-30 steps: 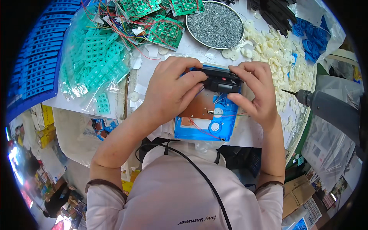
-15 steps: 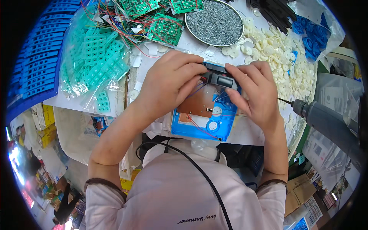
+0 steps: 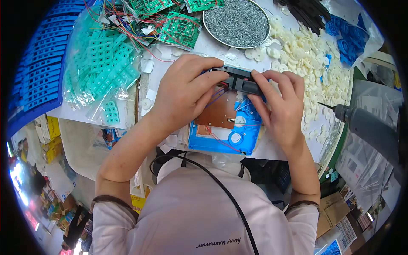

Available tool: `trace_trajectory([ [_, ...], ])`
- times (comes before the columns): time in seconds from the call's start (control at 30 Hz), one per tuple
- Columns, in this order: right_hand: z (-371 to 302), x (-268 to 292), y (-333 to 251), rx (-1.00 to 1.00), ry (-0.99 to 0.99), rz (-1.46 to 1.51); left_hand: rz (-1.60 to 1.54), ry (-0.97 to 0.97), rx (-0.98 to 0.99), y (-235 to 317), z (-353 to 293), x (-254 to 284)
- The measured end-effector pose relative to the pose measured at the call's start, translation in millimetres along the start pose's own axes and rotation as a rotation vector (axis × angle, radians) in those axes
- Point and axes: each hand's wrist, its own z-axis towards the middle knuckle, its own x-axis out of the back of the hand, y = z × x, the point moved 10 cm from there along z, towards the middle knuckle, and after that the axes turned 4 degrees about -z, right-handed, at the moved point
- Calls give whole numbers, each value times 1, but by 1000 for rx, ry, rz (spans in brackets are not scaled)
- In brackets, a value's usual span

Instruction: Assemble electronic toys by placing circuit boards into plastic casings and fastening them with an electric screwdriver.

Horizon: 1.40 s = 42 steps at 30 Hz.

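A blue plastic housing [image 3: 250, 140] lies at the table's near edge in front of me. Over its left part sits a brown circuit board [image 3: 219, 112], with thin red, blue and white wires around it. Both hands hold a black plastic part [image 3: 247, 86] at the housing's far edge. My left hand [image 3: 185, 91] is closed on its left end, fingertips pinching by the red wires. My right hand [image 3: 278, 100] grips the right end between thumb and fingers. A long dark strip [image 3: 236, 71] runs just behind it; whether the two are one piece is unclear.
Left are bagged teal button pads [image 3: 102, 68] and stacked blue plastic parts [image 3: 49, 51]. Green circuit boards [image 3: 180, 29] and a round tray of screws [image 3: 205, 25] sit at the back. Cream discs [image 3: 314, 63] cover the right side, beside an electric screwdriver [image 3: 365, 127].
The black part has turned slightly, and its right end sits a little lower. My right fingers have shifted slightly along it. The whole view has moved a little.
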Motion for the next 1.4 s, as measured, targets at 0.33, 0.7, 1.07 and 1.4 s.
trace_trajectory([
  [0.33,2,-4,10,-34,-116,108,68,-144,-1,5,7,-4],
  [0.7,-35,187,80,-164,1305,743,438,22,39,-53,114,-22],
  [1.07,59,74,31,-51,165,1116,411,-56,73,-65,118,-36],
  [1.4,57,77,1,204,29,1443,-179,-142,-45,27,54,-23],
])
